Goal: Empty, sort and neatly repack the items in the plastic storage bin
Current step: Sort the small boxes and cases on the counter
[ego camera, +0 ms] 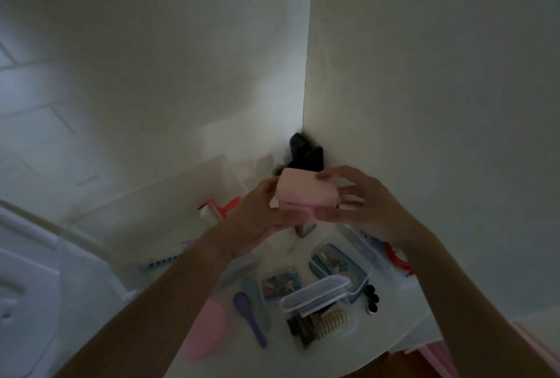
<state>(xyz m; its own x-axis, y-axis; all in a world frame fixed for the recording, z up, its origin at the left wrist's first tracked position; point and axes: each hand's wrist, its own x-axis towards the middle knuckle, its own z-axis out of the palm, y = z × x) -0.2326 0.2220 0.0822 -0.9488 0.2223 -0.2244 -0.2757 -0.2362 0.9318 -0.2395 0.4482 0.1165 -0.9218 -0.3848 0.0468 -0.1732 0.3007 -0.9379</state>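
1. Bin point(194, 183) far left: clear plastic storage bin, tilted or on its side against the wall, a red-and-white item point(216, 208) showing at its mouth. Mostly emptied, judging by the spread on the white tabletop point(394, 314).
2. Left hand point(260, 214): fingers curled under and round the left end of the pink box point(304, 191), held up above the table, clear of everything.
3. Right hand point(360, 199): thumb and fingertips pinching the box's right end, other fingers spread apart. Possibly working the lid; blur too heavy to confirm.
4. Step in hand: sorting stage, one item under inspection. Next move calls for choosing a group and setting the box down flat.
5. Below, left to right: pink brush point(206, 329), purple spoon point(248, 317), small clear containers point(315, 292), black-capped bottles point(371, 297), orange cable point(397, 259).
6. Open room: bare strip toward the corner, behind the containers. Table edge close on the near right; walls hem in the far side.
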